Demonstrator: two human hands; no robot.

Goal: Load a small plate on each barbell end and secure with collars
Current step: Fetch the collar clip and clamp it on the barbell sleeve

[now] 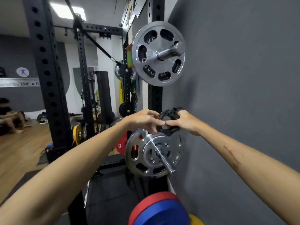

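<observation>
Head view, single entry.

Left hand [142, 119]: fingers curled onto the left side of a black collar [168, 122], thumb and forefinger pinching it.

Right hand [186, 122]: fingers curled round the collar's right side; the two hands' fingertips nearly meet across its front.

Collar: black, clamp type, possibly a pair held together; cannot tell. Held between both hands against the grey wall [243, 95], just above the lower chrome plate [146, 159]. Whether it sits on a storage peg or is already free cannot be told.

Lower chrome plate: on a steel peg [165, 161] of the black rack upright [155, 98].

Upper chrome plate [158, 54]: on its own peg, well above the hands.

Coloured plates [159, 210]: red, blue and yellow, at the bottom edge of the view.

Barbell: not identifiable in view.

Step in hand, by judgement: fetching the collars from storage at the rack. The next move calls for drawing the collar clear of the wall, opening its clamp, and carrying it to a barbell sleeve already loaded with a small plate.
</observation>
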